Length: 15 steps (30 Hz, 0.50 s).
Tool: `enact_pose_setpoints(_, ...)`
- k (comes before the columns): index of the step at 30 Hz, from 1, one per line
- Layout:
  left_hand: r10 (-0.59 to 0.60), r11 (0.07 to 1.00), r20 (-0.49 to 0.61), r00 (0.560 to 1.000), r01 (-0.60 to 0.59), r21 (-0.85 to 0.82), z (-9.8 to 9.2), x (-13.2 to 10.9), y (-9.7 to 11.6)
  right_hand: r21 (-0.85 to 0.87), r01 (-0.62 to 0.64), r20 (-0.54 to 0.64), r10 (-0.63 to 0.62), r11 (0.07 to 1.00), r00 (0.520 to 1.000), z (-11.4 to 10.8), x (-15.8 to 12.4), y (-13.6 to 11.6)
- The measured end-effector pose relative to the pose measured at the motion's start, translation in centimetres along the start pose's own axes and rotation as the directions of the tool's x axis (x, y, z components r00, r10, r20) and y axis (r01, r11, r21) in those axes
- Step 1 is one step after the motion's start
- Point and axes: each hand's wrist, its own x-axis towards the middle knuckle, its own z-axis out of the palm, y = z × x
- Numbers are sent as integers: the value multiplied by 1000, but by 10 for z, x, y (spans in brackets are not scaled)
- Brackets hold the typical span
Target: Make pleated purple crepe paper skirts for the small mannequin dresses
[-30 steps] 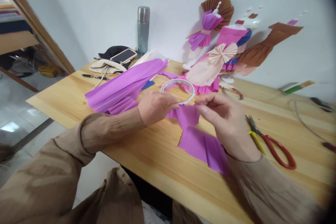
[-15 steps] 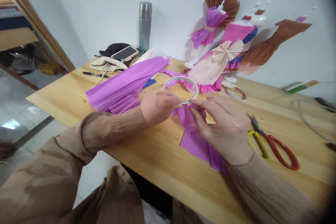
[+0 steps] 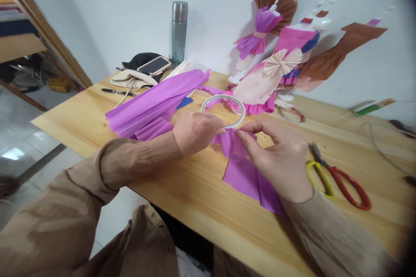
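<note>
My left hand [image 3: 196,132] is closed at the lower edge of a nearly used-up roll of tape [image 3: 239,103], a thin white ring tilted up above the table. Its fingertips are partly hidden behind the hand. Thumb and forefinger of my right hand [image 3: 279,156] pinch a gathered purple crepe paper strip [image 3: 242,177] right beside the ring. The strip hangs down under the right hand onto the wood. To the left lies a larger folded sheet of purple crepe paper [image 3: 152,104], touched by neither hand.
Scissors [image 3: 338,177] with yellow and red handles lie right of my right hand. Paper-dressed figures [image 3: 282,60] lean on the wall. A steel flask [image 3: 180,34], a phone [image 3: 154,66], a pen [image 3: 118,92] and another tape roll [image 3: 292,114] are on the table [image 3: 182,190].
My right hand's fingers have shifted slightly, the forefinger now more arched over the pinch. The left hand and the tape roll stay almost in place.
</note>
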Motion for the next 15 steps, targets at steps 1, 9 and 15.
enact_pose_setpoints(1, -3, 1000, 8, 1000, 3, -3, 0, 0, 0, 24, -28, 9, 28, 999, 1000, 0, 0, 1)
enact_pose_setpoints(9, -27, 1000, 42, 999, 27, -16, -2, 0, 1, 18, -57, -36, 58, 998, 998, 2, -1, 2)
enact_pose_setpoints(15, -40, 998, 66, 997, 42, -35, -3, 1, 4, -186, 140, -91, -159, 973, 983, 5, 1, -4)
